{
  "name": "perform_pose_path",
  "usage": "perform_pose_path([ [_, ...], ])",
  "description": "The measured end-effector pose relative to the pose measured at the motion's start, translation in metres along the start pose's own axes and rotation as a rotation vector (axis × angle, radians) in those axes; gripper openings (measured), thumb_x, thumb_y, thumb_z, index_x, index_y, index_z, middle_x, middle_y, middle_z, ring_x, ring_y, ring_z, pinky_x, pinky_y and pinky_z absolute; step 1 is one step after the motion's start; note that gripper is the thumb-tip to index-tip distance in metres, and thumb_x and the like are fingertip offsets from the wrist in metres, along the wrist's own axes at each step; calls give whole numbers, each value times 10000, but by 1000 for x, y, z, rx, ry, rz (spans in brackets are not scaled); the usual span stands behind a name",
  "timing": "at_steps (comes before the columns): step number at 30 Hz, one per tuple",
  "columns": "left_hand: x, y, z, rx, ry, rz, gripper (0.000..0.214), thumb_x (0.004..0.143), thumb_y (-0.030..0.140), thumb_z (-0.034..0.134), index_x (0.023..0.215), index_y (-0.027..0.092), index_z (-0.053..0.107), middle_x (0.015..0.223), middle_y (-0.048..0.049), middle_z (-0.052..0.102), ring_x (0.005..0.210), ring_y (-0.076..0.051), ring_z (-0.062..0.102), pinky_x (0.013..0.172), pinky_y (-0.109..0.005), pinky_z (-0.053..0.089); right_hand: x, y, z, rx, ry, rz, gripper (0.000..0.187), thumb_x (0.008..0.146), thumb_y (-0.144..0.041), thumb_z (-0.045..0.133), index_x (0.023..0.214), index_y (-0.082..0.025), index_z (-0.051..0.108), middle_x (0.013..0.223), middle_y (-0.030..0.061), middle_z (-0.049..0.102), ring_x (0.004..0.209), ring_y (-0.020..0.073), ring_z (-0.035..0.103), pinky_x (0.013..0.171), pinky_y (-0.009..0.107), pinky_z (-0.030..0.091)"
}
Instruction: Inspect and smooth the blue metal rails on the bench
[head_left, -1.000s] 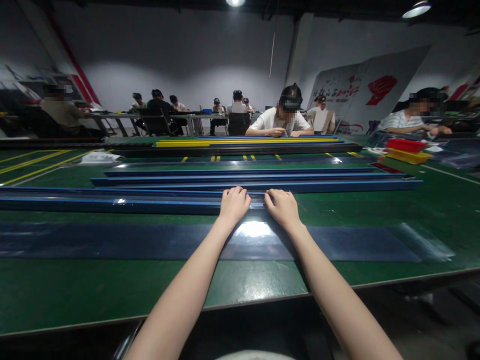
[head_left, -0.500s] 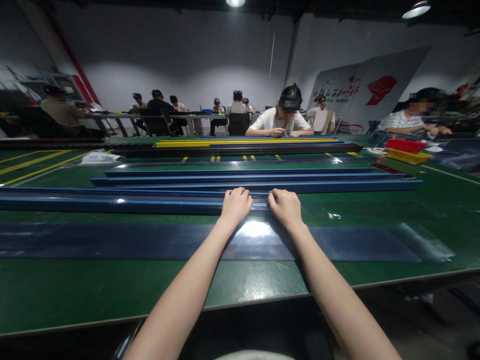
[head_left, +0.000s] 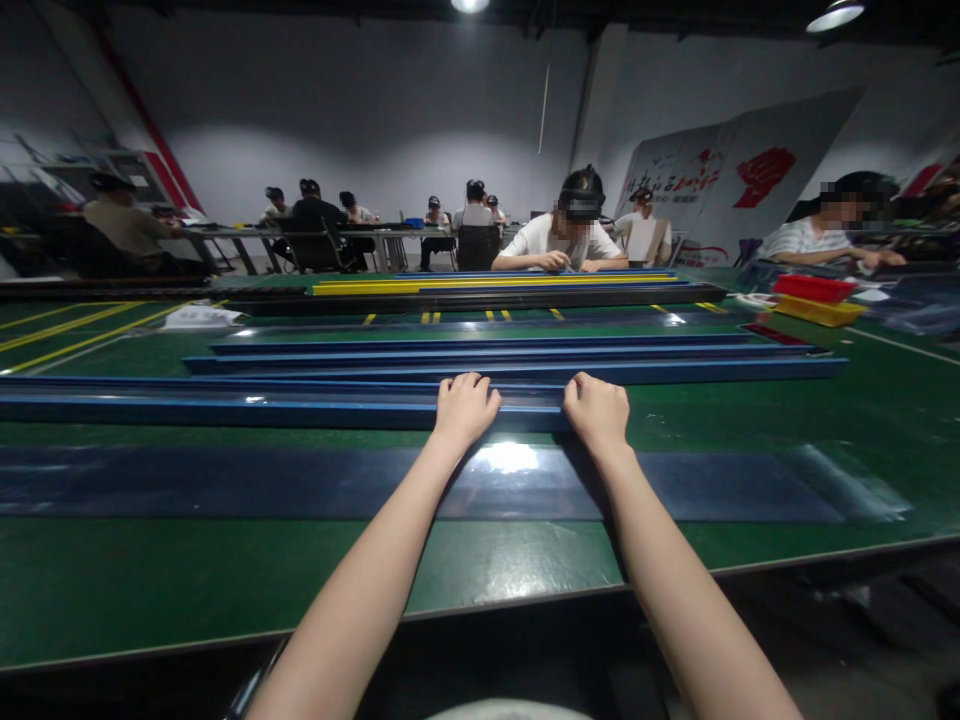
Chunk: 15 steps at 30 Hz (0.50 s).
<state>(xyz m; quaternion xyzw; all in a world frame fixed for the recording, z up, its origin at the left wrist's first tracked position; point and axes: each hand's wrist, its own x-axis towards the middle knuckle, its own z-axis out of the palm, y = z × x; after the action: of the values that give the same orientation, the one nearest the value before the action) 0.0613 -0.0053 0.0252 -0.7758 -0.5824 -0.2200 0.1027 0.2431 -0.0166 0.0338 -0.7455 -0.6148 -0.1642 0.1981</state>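
Note:
A long blue plastic channel strip (head_left: 360,409) lies across the green table, running from the left edge of the view to my hands. My left hand (head_left: 466,410) curls over it from the near side, fingers bent across its far edge. To the right, my right hand (head_left: 601,410) is closed around the strip near its right end, with thumb and fingers bent over it. A short stretch of the strip shows between both hands. Fingertips of both hands are partly hidden. Nearer to me, a flat transparent sheet (head_left: 300,485) lies lengthwise on the table.
More blue channel strips (head_left: 697,372) lie just beyond my hands. Farther back are yellow strips (head_left: 487,285) and a black strip (head_left: 525,298). A red tray (head_left: 814,289) and a yellow tray (head_left: 817,312) sit at right. A co-worker (head_left: 559,240) sits opposite.
My right hand has moved to the right along with the strip's visible end. The left hand has shifted slightly left, so the gap between the hands is wider.

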Motion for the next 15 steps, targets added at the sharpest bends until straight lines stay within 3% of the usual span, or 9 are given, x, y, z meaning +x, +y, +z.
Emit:
perform_pose_path([
  [8,-4,16,3,4,11,25,326,881,302,365,1060,149,591,1128,-100,593,1071,-231,499,899,-386,339,-7,-13,0,94,13,-241,289,863,-247,349,792,-170,618,831,72,686,800,164,593,768,282,282],
  [15,0,11,-2,-54,-6,12,318,889,270,344,1019,151,610,1144,-81,597,1060,-204,520,869,-335,373,-3,-8,-3,67,-33,-99,307,862,-255,346,789,-170,632,811,94,690,764,179,603,696,282,284],
])
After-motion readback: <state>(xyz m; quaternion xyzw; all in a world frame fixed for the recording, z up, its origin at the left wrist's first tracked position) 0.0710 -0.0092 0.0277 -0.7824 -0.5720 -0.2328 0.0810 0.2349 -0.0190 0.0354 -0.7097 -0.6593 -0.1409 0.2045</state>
